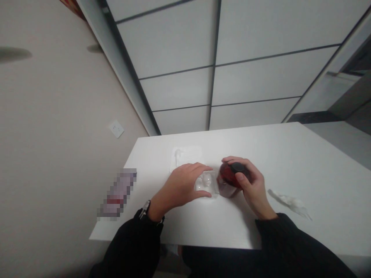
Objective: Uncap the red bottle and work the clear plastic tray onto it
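Observation:
My left hand [179,187] is wrapped around the sides of a small clear plastic box [213,185], thumb at the near edge and fingers at the far one. Rounded, shiny shapes show in the box; I cannot tell whether they are moulded in or loose. Just right of it, my right hand [255,189] grips a round see-through container with a dark red top [227,175] and a black cap. The container leans a little and is close against the box. Behind my left hand lies a flat clear plastic tray [174,160], partly hidden.
A crumpled white plastic or tissue piece [291,202] lies on the white table [284,154] to the right. A blurred-out purplish pack [118,193] is at the left edge. A wall with a socket [116,129] stands left, and white panelled doors [179,92] stand behind.

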Available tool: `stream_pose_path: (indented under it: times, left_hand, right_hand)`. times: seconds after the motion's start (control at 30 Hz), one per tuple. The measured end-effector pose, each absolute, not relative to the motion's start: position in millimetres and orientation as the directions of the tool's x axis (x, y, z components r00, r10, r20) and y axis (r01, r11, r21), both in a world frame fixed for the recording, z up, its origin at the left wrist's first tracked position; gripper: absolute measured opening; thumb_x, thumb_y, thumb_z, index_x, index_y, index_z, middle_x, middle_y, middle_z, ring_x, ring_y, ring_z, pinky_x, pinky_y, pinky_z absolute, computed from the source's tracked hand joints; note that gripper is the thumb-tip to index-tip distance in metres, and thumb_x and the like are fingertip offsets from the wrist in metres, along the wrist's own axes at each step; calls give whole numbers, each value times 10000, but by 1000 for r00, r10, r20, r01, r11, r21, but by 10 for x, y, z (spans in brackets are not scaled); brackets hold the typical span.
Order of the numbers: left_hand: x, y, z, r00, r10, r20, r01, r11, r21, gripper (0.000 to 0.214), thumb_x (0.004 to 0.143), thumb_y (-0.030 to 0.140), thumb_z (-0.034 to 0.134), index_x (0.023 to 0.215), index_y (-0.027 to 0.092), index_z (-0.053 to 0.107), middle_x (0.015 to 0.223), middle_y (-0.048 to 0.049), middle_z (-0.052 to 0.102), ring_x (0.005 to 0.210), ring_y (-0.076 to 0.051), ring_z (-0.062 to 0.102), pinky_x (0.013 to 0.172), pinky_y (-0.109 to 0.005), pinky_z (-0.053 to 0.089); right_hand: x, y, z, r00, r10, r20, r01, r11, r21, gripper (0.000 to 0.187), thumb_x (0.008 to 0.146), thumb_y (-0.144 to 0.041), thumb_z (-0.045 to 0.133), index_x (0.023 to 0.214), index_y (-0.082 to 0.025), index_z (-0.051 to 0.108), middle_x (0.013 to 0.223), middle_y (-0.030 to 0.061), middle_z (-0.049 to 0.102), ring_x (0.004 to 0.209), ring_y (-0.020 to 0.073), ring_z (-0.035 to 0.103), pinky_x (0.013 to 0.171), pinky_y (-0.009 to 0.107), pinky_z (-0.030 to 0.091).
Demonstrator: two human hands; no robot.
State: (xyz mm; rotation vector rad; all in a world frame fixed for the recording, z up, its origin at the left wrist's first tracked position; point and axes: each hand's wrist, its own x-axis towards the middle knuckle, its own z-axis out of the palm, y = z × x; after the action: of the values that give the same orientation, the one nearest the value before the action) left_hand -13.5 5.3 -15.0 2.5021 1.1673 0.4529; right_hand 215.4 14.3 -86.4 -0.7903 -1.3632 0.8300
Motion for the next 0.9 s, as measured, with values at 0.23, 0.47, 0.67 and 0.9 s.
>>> stream_pose_path:
  times: [0.23, 0.47, 0.67, 0.9]
  left_hand:
    - [-162, 76, -231, 510, 860, 27, 727, -447, 522, 611, 768, 415, 936, 1268, 261, 618, 1319, -54, 725, 1201, -307, 700, 1002, -409, 535]
    - [-162, 112, -235, 543, 839, 29, 702, -473, 533, 471, 797, 424, 908, 1148, 250, 645, 1238, -43, 732, 1132, -279, 704, 966, -379, 524]
    - [-153, 152, -202, 525, 851, -20, 750, -452, 482, 506, 770, 512, 913, 1110, 249, 646, 1229, -42, 751, 1111, -299, 719, 923, -378, 526]
    - [-141, 123, -175, 462, 885, -56, 774, -372, 512, 515, 736, 472, 950, 1069, 252, 624, 1182, -24, 778, 1039, -306, 742, 851, -375, 524]
  right_hand:
    - [2156, 149, -854, 28, 867, 498, -50, 498, -866, 278, 926, -519, 742, 1063, -278, 763, 1162, 67, 787, 1123, 272, 709, 1015, 436, 533]
    - [2157, 147, -835, 34, 865, 501, -26, 502, -865, 302, 924, -546, 731, 1034, -268, 766, 1138, 79, 793, 1108, 284, 716, 1002, 455, 548]
    - [2159, 154, -831, 23, 864, 502, -24, 503, -864, 282, 936, -530, 725, 1043, -273, 767, 1142, 71, 792, 1109, 271, 722, 1012, 438, 546]
    - [2148, 160, -837, 47, 862, 504, -21, 505, -863, 309, 925, -553, 724, 1024, -263, 763, 1121, 81, 798, 1088, 284, 727, 993, 462, 559]
